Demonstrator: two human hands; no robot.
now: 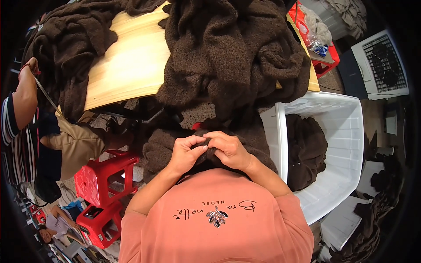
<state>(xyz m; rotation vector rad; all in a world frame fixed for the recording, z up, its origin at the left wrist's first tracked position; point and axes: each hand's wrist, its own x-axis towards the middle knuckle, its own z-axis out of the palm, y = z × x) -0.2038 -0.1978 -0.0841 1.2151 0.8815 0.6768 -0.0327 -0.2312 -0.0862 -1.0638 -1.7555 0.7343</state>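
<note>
A dark brown knit garment (160, 147) lies bunched across my lap. Both hands meet over it, with thumbs and fingertips pinching a small part of the knit. My left hand (187, 153) is closed on the fabric, its thumb and forefinger pressed together. Close beside it, nearly touching, my right hand (229, 150) pinches the same spot. Whether anything tiny sits between the fingertips is too small to make out. Just beyond, a big heap of brown knitwear (219, 57) hangs over the table's near edge toward my lap.
Left of the heap shows the pale wooden table (131, 57), with more brown knitwear (61, 48). A white plastic bin (344, 144) at my right holds a brown garment (307, 153). Red stools (94, 182) stand at left, near a co-worker in a striped top (22, 149).
</note>
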